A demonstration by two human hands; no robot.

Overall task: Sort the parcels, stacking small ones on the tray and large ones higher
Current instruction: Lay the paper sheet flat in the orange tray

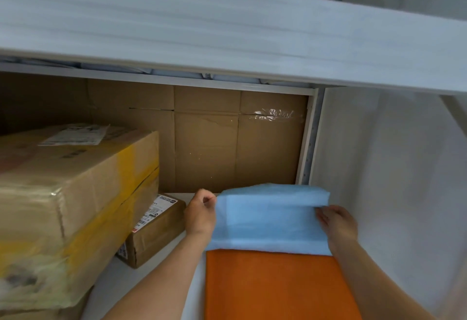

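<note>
A light blue soft parcel (270,218) lies on top of a flat orange parcel (275,287) on the white shelf board (161,264), at the right end of the shelf. My left hand (201,215) pinches the blue parcel's far left corner. My right hand (337,223) grips its right edge. A big cardboard box with yellow tape (73,201) stands on the left. Beside it, close to my left wrist, lies a small brown carton with a label (154,231).
A white shelf (227,24) hangs low overhead, blurred. Flattened cardboard (227,140) lines the back of the shelf bay. A white wall (389,180) and a metal upright (309,143) close off the right side.
</note>
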